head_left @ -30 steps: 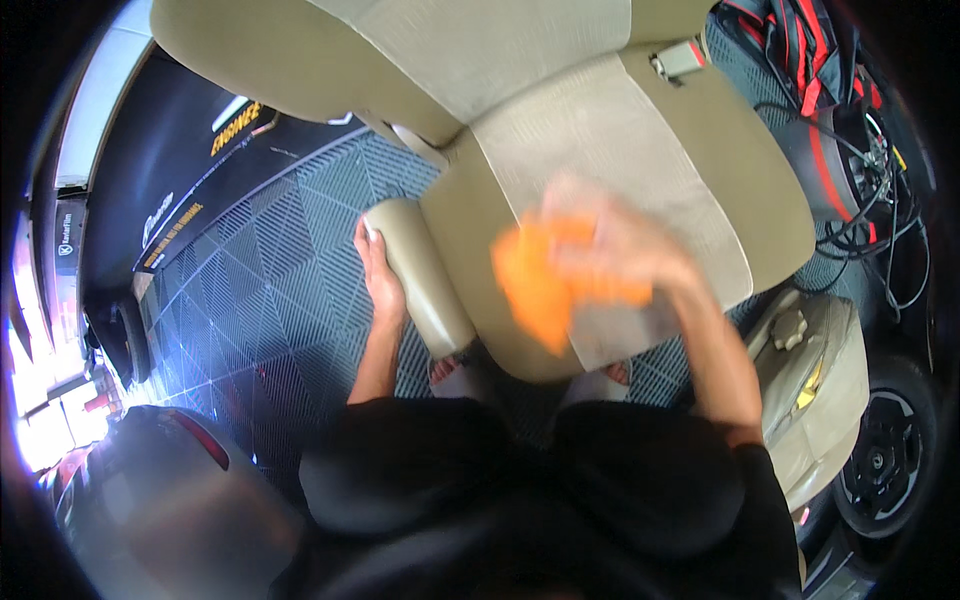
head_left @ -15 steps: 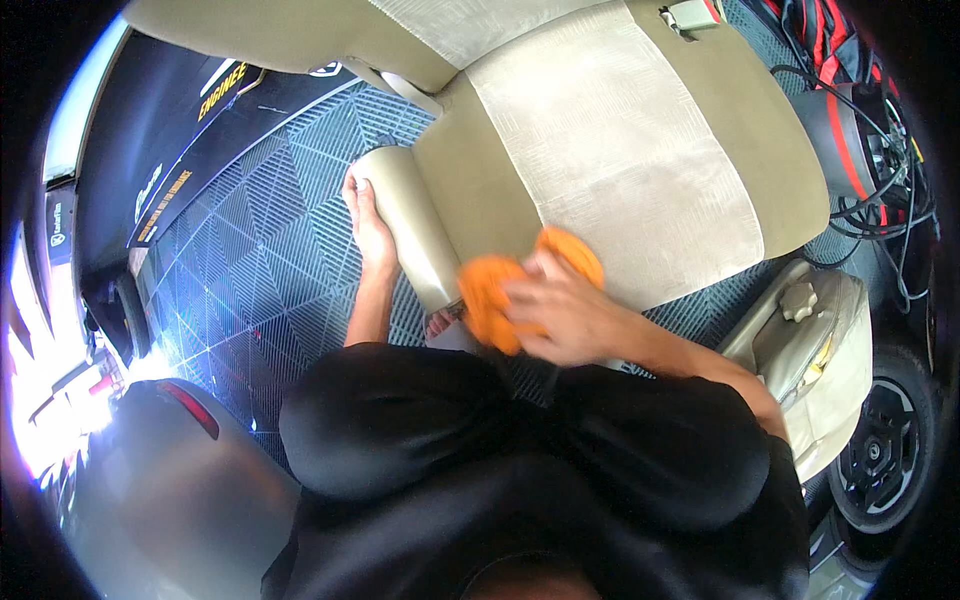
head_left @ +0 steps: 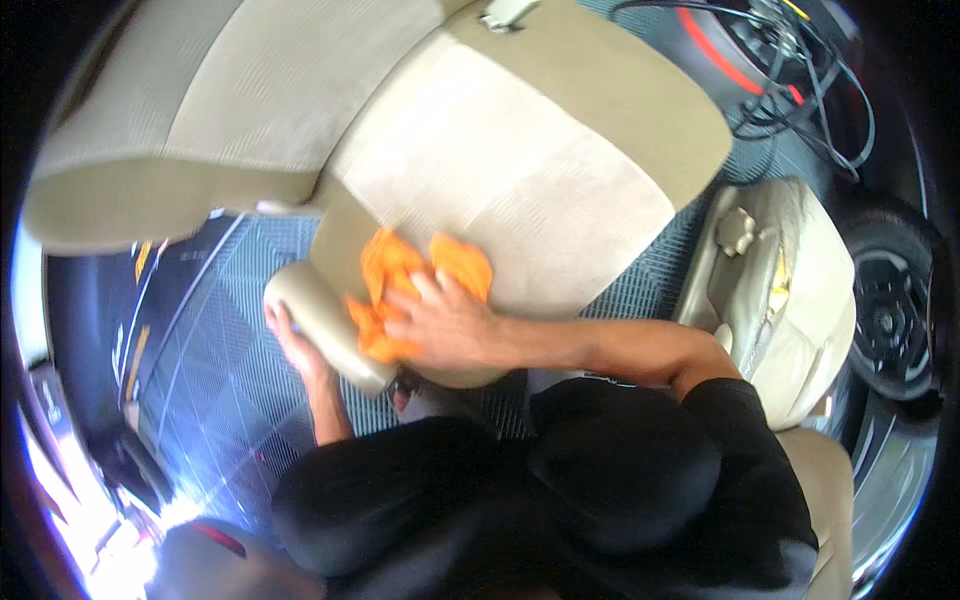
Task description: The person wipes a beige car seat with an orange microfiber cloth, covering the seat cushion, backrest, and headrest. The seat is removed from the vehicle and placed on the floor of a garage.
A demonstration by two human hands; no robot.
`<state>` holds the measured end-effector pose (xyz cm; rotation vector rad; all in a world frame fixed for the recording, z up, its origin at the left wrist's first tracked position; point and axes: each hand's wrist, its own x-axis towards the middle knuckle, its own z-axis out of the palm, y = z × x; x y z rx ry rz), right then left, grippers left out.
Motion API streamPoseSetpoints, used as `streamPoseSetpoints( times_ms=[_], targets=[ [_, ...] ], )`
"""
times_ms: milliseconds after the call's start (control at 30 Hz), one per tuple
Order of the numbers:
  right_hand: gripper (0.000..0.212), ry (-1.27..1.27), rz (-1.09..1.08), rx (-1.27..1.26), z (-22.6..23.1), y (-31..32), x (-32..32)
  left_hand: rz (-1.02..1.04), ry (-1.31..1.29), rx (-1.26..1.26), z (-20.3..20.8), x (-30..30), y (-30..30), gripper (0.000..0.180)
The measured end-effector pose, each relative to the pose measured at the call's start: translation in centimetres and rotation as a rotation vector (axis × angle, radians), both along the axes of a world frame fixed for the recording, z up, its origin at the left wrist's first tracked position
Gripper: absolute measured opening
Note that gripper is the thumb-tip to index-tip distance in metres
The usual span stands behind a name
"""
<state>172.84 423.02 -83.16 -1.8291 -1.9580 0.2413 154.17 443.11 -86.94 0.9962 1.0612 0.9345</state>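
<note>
A beige car seat cushion (head_left: 500, 190) lies before me, with a pale fabric middle and darker olive-tan borders. Along its left side runs a smooth beige trim panel (head_left: 325, 320). My left hand (head_left: 295, 345) grips this panel from its outer side; some of the fingers are hidden. Bunched under my right hand (head_left: 445, 325) is an orange cloth (head_left: 385, 265), pressed on the cushion's left border beside the panel. Motion blurs the right fingers a little. The seat's backrest (head_left: 250, 80) extends to the upper left.
Right of me stands another beige seat part (head_left: 780, 270) with a knob, and behind it a wheel (head_left: 890, 310). A grey machine with a red band (head_left: 720, 50) and tangled cables sits at the far right. Grey floor tiles (head_left: 240, 330) spread below. Part of a silver car (head_left: 220, 560) shows lower left.
My view has turned, so the seat appears shifted left and more backrest shows. The right hand has moved the orange cloth further along the border. The left hand still holds the panel.
</note>
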Motion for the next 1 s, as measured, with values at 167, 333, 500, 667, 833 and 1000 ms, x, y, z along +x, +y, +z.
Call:
streamPoseSetpoints(
  times_ms=[167,333,500,667,833,1000],
  targets=[
    [0.026,-0.067,-0.104,-0.015,0.0,-5.9,13.2,-0.139,0.329,0.21,0.6,-2.2,-0.5,0.062],
    [0.037,-0.612,-0.909,0.083,6.5,-13.6,34.0,-0.113,0.244,0.085,1.9,1.0,-1.2,0.064],
    [0.032,-0.162,-0.703,0.094,-2.2,-10.5,15.0,-0.05,0.29,0.07,2.3,0.2,-1.0,0.067],
    [0.046,0.205,-0.024,-0.099,-2.8,-14.4,9.0,-0.082,0.223,0.062,1.8,0.4,-0.7,0.066],
    [0.054,-0.579,-0.568,0.072,5.6,-19.4,30.8,-0.073,0.465,0.245,-0.1,-2.4,0.7,0.066],
    [0.034,-0.228,-0.693,0.211,-3.1,-17.3,17.6,-0.062,0.332,0.104,2.7,1.4,-1.6,0.068]
  ],
)
